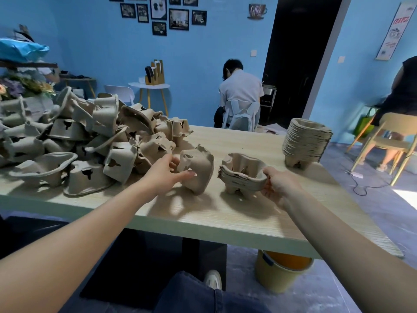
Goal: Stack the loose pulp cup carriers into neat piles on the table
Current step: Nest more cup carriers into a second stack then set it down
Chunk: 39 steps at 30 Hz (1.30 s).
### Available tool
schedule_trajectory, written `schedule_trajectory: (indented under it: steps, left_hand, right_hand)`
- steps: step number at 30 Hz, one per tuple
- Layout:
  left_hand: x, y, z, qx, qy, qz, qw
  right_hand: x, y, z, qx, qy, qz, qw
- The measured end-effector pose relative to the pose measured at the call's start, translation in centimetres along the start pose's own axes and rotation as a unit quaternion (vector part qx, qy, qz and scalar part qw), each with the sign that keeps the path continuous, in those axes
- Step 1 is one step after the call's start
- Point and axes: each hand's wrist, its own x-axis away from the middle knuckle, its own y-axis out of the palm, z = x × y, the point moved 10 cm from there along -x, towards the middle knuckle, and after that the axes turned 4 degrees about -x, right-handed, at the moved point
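Note:
A big heap of loose grey-brown pulp cup carriers (74, 141) covers the left half of the table (225, 213). My left hand (165, 175) grips a single carrier (198, 170), tilted on its side just right of the heap. A short stack of nested carriers (241, 177) stands upright at the table's middle, and my right hand (278, 186) holds its right rim. A tall neat stack of carriers (304, 143) stands at the far right of the table.
The table's right edge runs close past the tall stack. A yellow bucket (279, 274) stands on the floor under the near right corner. One person sits on a white chair (240, 114) beyond the table, another on a wooden chair (388, 141) at right.

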Motion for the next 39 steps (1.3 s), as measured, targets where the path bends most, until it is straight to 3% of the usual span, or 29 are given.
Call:
schedule_trajectory:
  steps: [6,9,12,16,21,27,31,34,36,39]
  left_hand:
    - [-0.5,3.7,0.2,0.064,0.010,-0.040,0.997]
    - [-0.8,3.2,1.4,0.000,0.050,-0.010,0.999]
    - [-0.5,2.1,4.2,-0.096,0.141,0.020,0.985]
    - [0.0,2.5,6.5,-0.156,0.195,-0.001,0.968]
    - [-0.3,1.7,6.4,-0.089,0.126,0.037,0.987]
    - [-1.0,-0.2,5.5,-0.198,0.067,0.112,0.971]
    - [-1.3,-2.1,3.7,-0.175,0.049,0.126,0.975]
    - [-0.8,-5.2,4.4,-0.135,0.079,0.214,0.964]
    - [-0.2,-7.0,5.3,-0.087,0.097,0.255,0.958]
    - [-0.3,-7.7,6.1,0.011,0.103,0.247,0.964]
  right_hand:
    - [0.0,-0.3,0.0,-0.011,-0.004,-0.003,1.000]
    - [0.0,0.1,0.0,-0.012,-0.004,-0.006,1.000]
    - [0.1,0.9,0.2,-0.013,-0.001,-0.018,1.000]
    - [0.4,2.3,0.3,-0.005,-0.003,-0.036,0.999]
    - [1.0,3.4,0.3,0.002,-0.010,-0.046,0.999]
    - [1.4,3.9,0.3,0.008,-0.009,-0.055,0.998]
    - [1.3,3.4,0.4,0.002,-0.006,-0.051,0.999]
    - [1.3,3.1,0.3,-0.002,-0.009,-0.046,0.999]
    - [1.3,3.0,0.2,0.001,-0.010,-0.045,0.999]
    - [1.4,3.0,0.2,0.008,-0.009,-0.042,0.999]
